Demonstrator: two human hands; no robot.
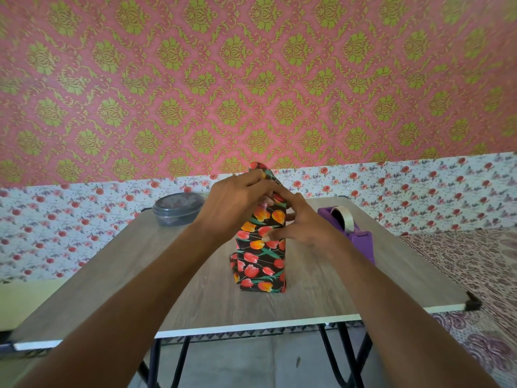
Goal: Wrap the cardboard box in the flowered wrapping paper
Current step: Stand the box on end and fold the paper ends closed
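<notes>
The box stands upright on its end in the middle of the table, covered by black wrapping paper [261, 264] printed with red and orange tulips; no bare cardboard shows. My left hand [232, 204] reaches over the top end and pinches a loose paper flap [258, 167] that sticks up behind it. My right hand [302, 222] presses its fingers against the upper front face of the wrapped box, thumb near the top fold. The top end is mostly hidden by both hands.
A purple tape dispenser [355, 233] with a roll of tape sits right of the box, close to my right wrist. A grey lidded container [177, 210] stands at the back left. The wooden table [195, 298] ends near me in a white edge.
</notes>
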